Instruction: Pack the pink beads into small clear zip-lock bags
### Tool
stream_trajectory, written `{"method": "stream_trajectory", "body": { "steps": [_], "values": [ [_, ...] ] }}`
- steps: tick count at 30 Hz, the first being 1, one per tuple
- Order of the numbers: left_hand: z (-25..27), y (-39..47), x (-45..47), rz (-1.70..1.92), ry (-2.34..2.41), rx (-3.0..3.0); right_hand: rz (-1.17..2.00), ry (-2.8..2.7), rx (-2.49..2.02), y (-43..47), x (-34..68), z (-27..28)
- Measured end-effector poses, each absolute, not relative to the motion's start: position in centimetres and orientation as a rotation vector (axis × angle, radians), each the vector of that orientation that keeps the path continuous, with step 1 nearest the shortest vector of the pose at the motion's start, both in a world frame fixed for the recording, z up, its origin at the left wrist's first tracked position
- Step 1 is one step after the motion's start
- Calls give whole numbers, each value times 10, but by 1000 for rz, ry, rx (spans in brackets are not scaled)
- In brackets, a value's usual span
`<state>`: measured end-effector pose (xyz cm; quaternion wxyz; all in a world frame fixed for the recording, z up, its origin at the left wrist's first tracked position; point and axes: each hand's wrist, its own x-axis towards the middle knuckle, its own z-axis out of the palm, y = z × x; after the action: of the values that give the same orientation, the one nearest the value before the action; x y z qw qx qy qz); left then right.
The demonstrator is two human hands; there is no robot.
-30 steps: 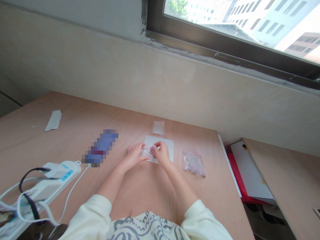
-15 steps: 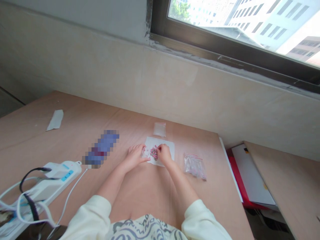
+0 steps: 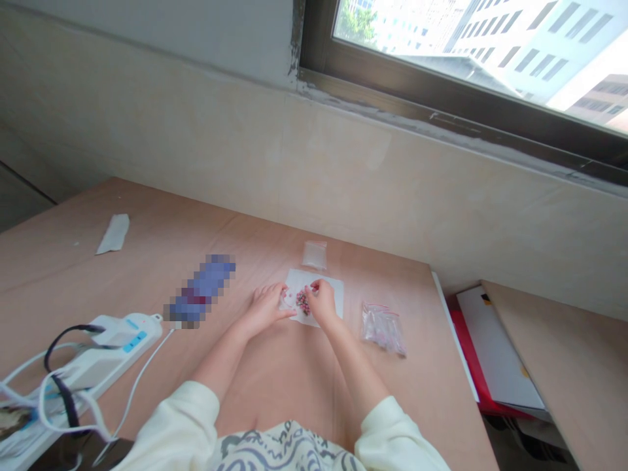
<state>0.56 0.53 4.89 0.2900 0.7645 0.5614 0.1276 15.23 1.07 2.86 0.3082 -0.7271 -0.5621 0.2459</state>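
Note:
A pile of small pink, dark and light beads (image 3: 303, 302) lies on a white sheet (image 3: 335, 288) on the table. At the sheet's left edge, my left hand (image 3: 267, 307) curves its thumb and fingers around what looks like a small clear plastic bag (image 3: 286, 299) with a few pink bits in it. My right hand (image 3: 322, 302) is over the right side of the pile, thumb and forefinger pinched together. Anything between those fingertips is too small to make out.
A flat zip bag (image 3: 314, 254) lies behind the sheet, and filled clear bags (image 3: 383, 329) lie to the right. Leftward are a blurred-out blue object (image 3: 203, 291), a white power strip (image 3: 115, 353) with cables, and a paper scrap (image 3: 113, 233). Folders (image 3: 495, 353) stand beyond the table's right edge.
My right hand's fingertips have shifted slightly at the pile, staying pinched. My left hand keeps its place at the small bag. The whole view has moved a little.

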Motion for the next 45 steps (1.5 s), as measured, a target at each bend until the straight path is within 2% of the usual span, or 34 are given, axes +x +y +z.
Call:
{"method": "stream_trajectory", "body": {
  "steps": [8, 16, 22, 28, 35, 38, 45],
  "values": [
    [57, 3, 3, 307, 1511, 2025, 536, -1655, -2044, 24, 160, 17],
    [47, 7, 7, 328, 1528, 2023, 787, -1669, -1704, 10, 149, 34],
    [49, 6, 5, 344, 1515, 2023, 500, -1638, -2105, 24, 146, 31],
    [54, 6, 1, 353, 1523, 2011, 491, -1724, -2170, 30, 147, 27],
    [45, 8, 5, 342, 1532, 2018, 607, -1662, -1987, 20, 148, 37],
    [42, 8, 7, 332, 1531, 2021, 533, -1692, -2102, 18, 146, 38],
    [45, 10, 3, 327, 1538, 2034, 617, -1749, -2186, 21, 147, 29]
  ]
}}
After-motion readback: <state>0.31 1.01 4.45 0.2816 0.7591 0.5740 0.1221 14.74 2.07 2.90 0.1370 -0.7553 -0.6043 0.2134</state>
